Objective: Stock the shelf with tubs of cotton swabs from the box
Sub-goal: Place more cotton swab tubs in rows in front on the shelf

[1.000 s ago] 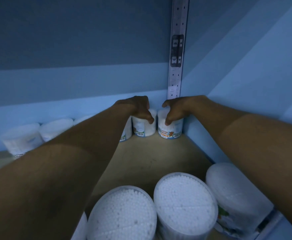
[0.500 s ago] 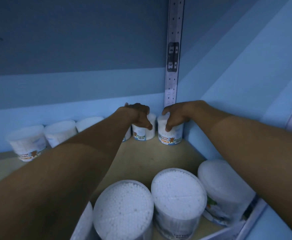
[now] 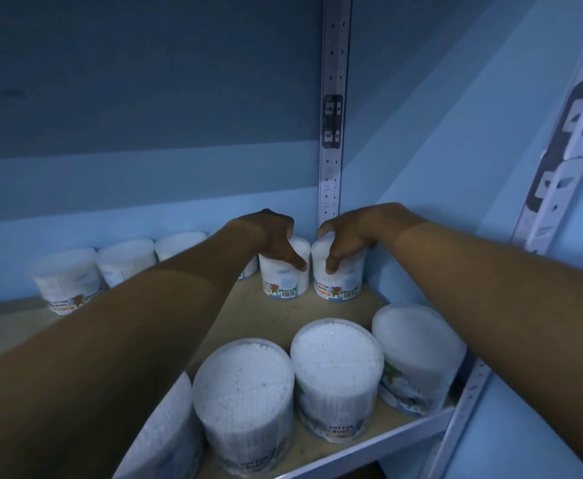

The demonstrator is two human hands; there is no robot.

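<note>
Both arms reach to the back right corner of the wooden shelf [image 3: 245, 316]. My left hand [image 3: 272, 240] grips the top of a white tub of cotton swabs [image 3: 283, 283], thumb down its front. My right hand [image 3: 343, 242] grips the top of the neighbouring tub [image 3: 340, 283], which stands in the corner against the side wall. The two tubs stand upright on the shelf, side by side. More tubs [image 3: 67, 280] line the back wall to the left; my left forearm hides part of that row.
Three big-looking tubs [image 3: 335, 361] stand at the shelf's front edge, near the camera, with a further one partly hidden under my left arm. A perforated upright [image 3: 331, 133] runs up the back corner. The blue side wall [image 3: 455, 167] closes the right. The box is out of view.
The view has pulled back and shifted, so more of the back row and the right upright show. Both hands stay on top of the same two corner tubs.
</note>
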